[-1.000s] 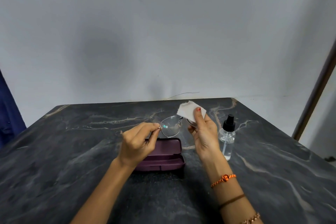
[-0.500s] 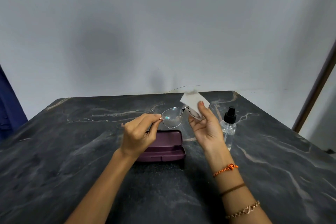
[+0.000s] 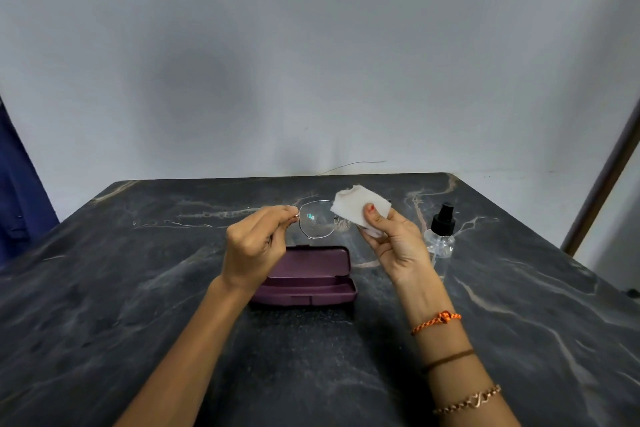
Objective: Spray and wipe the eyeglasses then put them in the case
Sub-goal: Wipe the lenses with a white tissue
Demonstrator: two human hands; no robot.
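Thin-framed eyeglasses (image 3: 317, 219) hang in the air above the table's middle. My left hand (image 3: 254, 246) pinches their left corner. My right hand (image 3: 394, 243) presses a white cloth (image 3: 356, 203) around the right lens, thumb on the cloth; that lens is mostly hidden. A purple eyeglass case (image 3: 308, 276) lies on the table below the glasses, its lid open toward the back. To the right of my right hand stands a clear spray bottle (image 3: 440, 236) with a black nozzle.
The dark marble table (image 3: 138, 288) stands against a grey wall. A brown door frame (image 3: 602, 184) runs along the right side. Blue fabric (image 3: 17, 191) shows at the left edge.
The white cloth has shifted a little to the left over the right lens. My right thumb now sits on the cloth. My left hand keeps its hold.
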